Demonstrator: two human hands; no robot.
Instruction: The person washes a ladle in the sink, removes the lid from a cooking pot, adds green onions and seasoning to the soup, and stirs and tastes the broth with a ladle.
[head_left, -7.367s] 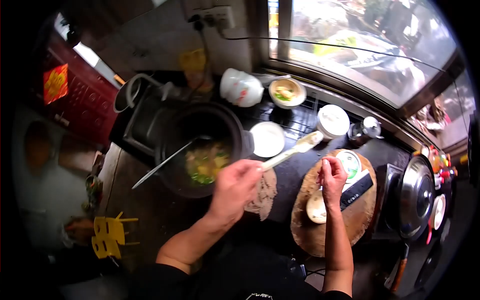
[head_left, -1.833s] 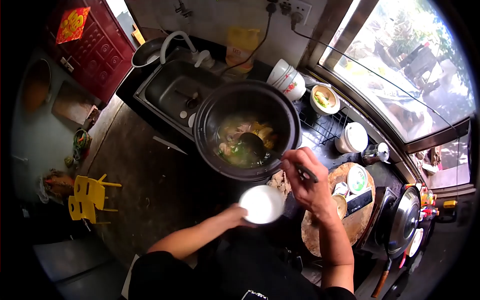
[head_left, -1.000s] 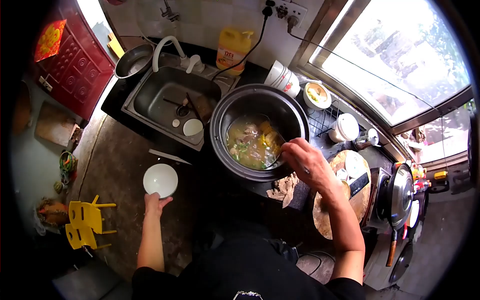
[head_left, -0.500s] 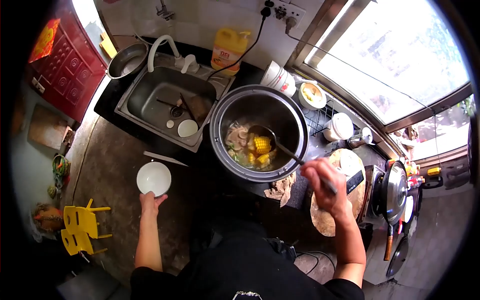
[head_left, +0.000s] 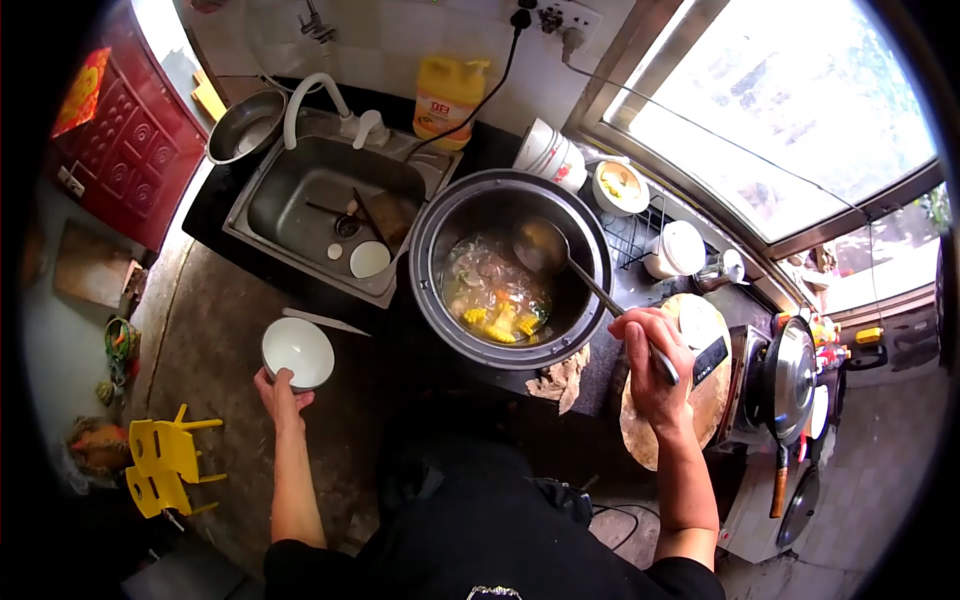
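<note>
My left hand (head_left: 284,398) grips the lower rim of a white bowl (head_left: 298,353), its thumb over the edge; the bowl looks empty. In my right hand (head_left: 657,368) is the handle of a metal ladle (head_left: 541,246), whose scoop hangs inside the upper part of a large dark pot (head_left: 430,300). Some liquid shows in the scoop. Below it in the pot lies soup (head_left: 490,283) with corn (head_left: 502,321), meat and bits of green. A crumpled brown cloth (head_left: 562,380) lies against the pot's lower right side.
A sink (head_left: 290,190) with a small white bowl (head_left: 369,259) is left of the pot. Stacked bowls (head_left: 550,155), a food bowl (head_left: 620,187) and a lidded white tub (head_left: 676,249) stand by the window. A chopping board (head_left: 650,435) and lidded pan (head_left: 790,380) are at right.
The ladle has risen from the soup toward the pot's upper right, and the corn now floats low in the pot. My left hand and the bowl have shifted slightly left and down.
</note>
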